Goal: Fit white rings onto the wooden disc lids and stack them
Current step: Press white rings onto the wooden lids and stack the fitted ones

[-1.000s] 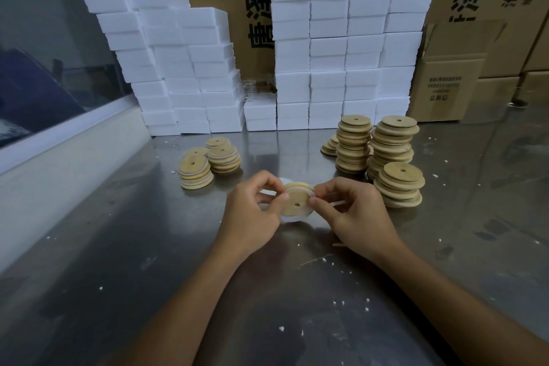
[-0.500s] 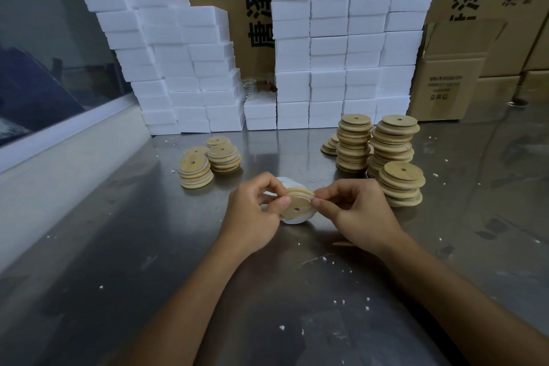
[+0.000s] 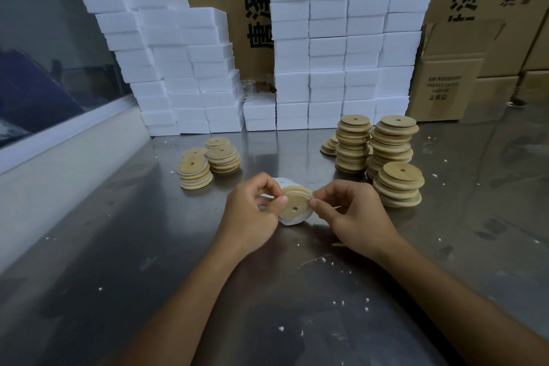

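Note:
A round wooden disc lid with a small centre hole is held tilted just above the steel table. A white ring sits around its upper rim. My left hand pinches the lid's left edge with thumb and fingers. My right hand pinches the right edge at the ring. Below and behind the lid lie white rings, partly hidden by my hands. Short stacks of lids with white rings stand at the left. Taller stacks of bare lids stand at the right.
White foam blocks are piled along the back, with cardboard boxes behind and to the right. A window ledge runs along the left. White crumbs are scattered on the table.
The lid has tipped flatter and sunk a little between my hands. My right fingertips have shifted along the rim at the ring. The stacks have not moved.

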Demonstrator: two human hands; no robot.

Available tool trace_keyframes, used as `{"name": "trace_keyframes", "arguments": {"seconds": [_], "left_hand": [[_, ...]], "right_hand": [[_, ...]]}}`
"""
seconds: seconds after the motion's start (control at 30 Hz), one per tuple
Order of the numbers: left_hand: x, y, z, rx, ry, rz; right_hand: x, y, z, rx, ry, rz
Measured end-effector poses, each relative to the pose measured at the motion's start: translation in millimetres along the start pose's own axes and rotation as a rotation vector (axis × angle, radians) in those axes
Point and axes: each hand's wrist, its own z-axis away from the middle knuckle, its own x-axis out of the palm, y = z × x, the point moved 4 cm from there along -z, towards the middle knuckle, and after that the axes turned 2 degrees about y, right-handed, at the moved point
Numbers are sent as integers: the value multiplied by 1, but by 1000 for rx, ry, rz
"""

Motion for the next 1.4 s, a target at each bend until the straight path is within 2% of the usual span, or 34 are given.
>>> {"name": "trace_keyframes", "arguments": {"seconds": [0.17, 0.3, 0.47, 0.93, 1.07, 1.23, 1.4], "left_hand": [[1, 12, 4, 199, -2, -193], [5, 19, 7, 299, -18, -213], [3, 14, 5, 216, 14, -174], [4, 12, 5, 128, -7, -86], [3, 5, 2, 9, 33, 21], [5, -2, 2, -114, 77, 207], [6, -3, 2, -142, 47, 286]], "right_hand": [[-1, -14, 4, -203, -4, 193], [2, -18, 5, -227, -34, 232], [2, -12, 4, -140, -27, 152], [1, -1, -2, -28, -76, -8], [4, 0, 1, -49, -83, -26], [5, 5, 2, 39, -90, -77], [2, 3, -1, 93, -92, -134]]}}
